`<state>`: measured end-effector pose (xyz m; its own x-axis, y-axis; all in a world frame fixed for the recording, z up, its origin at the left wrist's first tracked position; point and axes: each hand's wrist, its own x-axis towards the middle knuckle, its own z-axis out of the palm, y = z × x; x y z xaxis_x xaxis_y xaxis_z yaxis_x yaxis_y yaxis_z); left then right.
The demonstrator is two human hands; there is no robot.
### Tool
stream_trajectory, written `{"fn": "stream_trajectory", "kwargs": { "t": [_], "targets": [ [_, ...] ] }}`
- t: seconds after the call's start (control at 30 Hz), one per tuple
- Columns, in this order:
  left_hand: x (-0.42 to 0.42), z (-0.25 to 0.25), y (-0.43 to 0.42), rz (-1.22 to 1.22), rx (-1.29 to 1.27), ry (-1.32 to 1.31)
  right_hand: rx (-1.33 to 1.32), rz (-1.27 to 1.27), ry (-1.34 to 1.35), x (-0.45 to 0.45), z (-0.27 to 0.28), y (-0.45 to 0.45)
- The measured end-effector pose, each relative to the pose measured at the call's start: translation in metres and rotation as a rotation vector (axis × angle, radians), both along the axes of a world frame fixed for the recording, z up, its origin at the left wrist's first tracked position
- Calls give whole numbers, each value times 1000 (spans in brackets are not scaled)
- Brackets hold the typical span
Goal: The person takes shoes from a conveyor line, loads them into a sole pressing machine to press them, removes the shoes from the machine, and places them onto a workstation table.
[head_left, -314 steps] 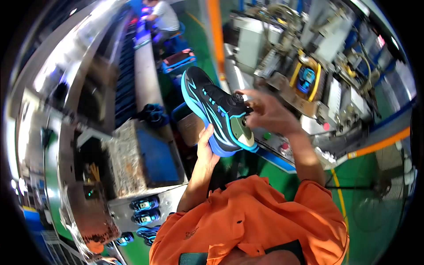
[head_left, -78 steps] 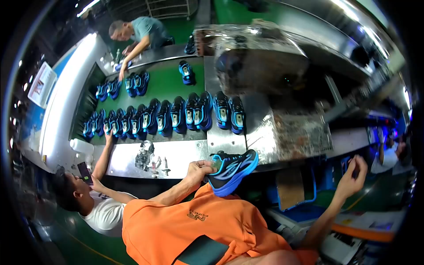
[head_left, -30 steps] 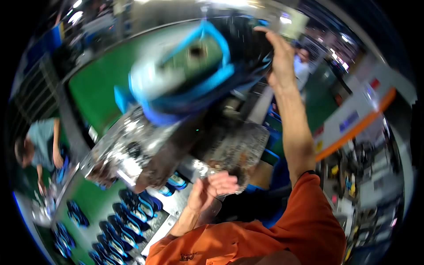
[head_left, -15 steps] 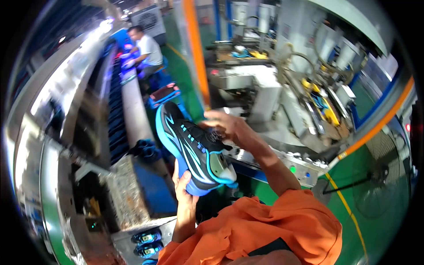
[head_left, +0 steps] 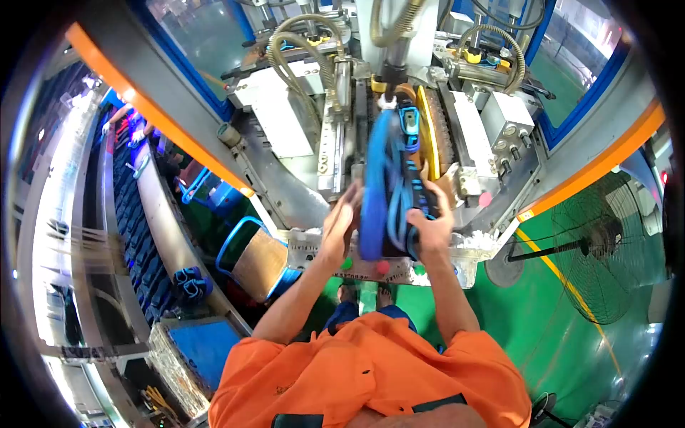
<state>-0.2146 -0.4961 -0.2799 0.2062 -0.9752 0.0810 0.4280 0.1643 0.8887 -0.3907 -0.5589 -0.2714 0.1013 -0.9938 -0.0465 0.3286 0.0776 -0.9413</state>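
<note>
A black and blue sports shoe [head_left: 378,192], smeared by motion, is held upright in front of the machine with its blue sole facing left. My right hand [head_left: 432,225] grips its upper side, thumb over the edge. On the sole side, my left hand [head_left: 341,227] has its fingers stretched out; whether it touches the sole I cannot tell. Just behind the shoe, a blue-edged black piece [head_left: 409,127] shows in the machine [head_left: 328,153], beside a yellow plate [head_left: 428,132].
A front panel [head_left: 364,269] with coloured buttons lies below my hands. Orange-edged posts [head_left: 157,107] flank the machine. On the left stand a stool [head_left: 260,264] and a conveyor [head_left: 160,192] with shoes [head_left: 191,283]; a co-worker's hand [head_left: 107,128] shows beyond. A fan [head_left: 589,246] stands right.
My view and body have turned right to face the machine. The shoe has gone from lying tilted on my left hand to upright, with my right hand now gripping it.
</note>
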Motion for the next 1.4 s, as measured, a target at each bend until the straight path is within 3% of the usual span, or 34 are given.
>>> {"fn": "stream_trajectory", "kwargs": {
  "t": [0.03,0.07,0.13,0.17,0.2,0.23,0.27,0.3,0.37,0.43,0.5,0.53,0.57,0.63,0.67,0.7,0.73,0.77,0.83,0.87,0.93,1.03,1.1,1.17,1.23,1.37,1.4],
  "targets": [
    [6,-9,-28,-78,78,65,-28,-30,-14,-19,-3,-10],
    [11,-20,-60,21,114,-206,-109,-95,-88,-33,-12,-19],
    [19,-42,-124,124,220,-149,-159,-232,61,-66,-21,-28],
    [18,-49,-159,184,270,-243,-199,-299,127,-81,-23,-29],
    [28,-82,-202,211,212,-496,-252,-361,179,-95,-24,-30],
    [25,-93,-232,427,163,-816,-193,-404,259,-103,-8,-22],
    [23,-64,-245,221,307,-827,-193,-460,287,-106,3,-17],
    [21,-100,-280,403,281,-1001,-191,-517,314,-106,11,-10],
    [6,-98,-304,423,469,-1158,-197,-592,414,-112,15,-9],
    [13,-93,-308,403,507,-1158,-177,-640,568,-111,25,-17],
    [26,-85,-297,405,482,-1064,-206,-618,555,-103,40,-40],
    [36,-100,-299,506,391,-1051,-239,-613,647,-99,51,-59],
    [50,-100,-295,341,437,-840,-271,-608,739,-95,61,-80],
    [72,-97,-270,233,416,-427,-251,-565,714,-84,63,-138],
    [64,-69,-244,319,454,-25,-197,-520,815,-68,76,-160],
    [76,-71,-220,199,472,76,-137,-472,917,-49,87,-183],
    [77,-51,-187,169,508,212,-524,-486,1028,-60,47,-241],
    [80,-15,-146,129,538,239,-176,-319,1163,-19,85,-241],
    [95,-8,-83,144,495,244,-221,-117,1349,18,61,-297],
    [100,23,-47,169,575,120,-286,-77,1408,36,42,-316],
    [115,35,15,241,592,112,-34,85,1529,89,40,-315],
    [138,54,104,395,563,-37,-40,84,1526,139,0,-298],
    [141,63,156,628,578,-40,-159,-2,1560,155,-38,-294],
    [141,55,210,790,361,-183,-276,-30,1599,168,-68,-287],
    [116,71,236,966,386,-97,-267,-99,1589,175,-79,-291],
    [65,44,296,1280,434,17,-266,-127,1541,175,-82,-279],
    [55,34,302,1335,468,49,-445,-179,1577,167,-86,-275]
  ]
}}
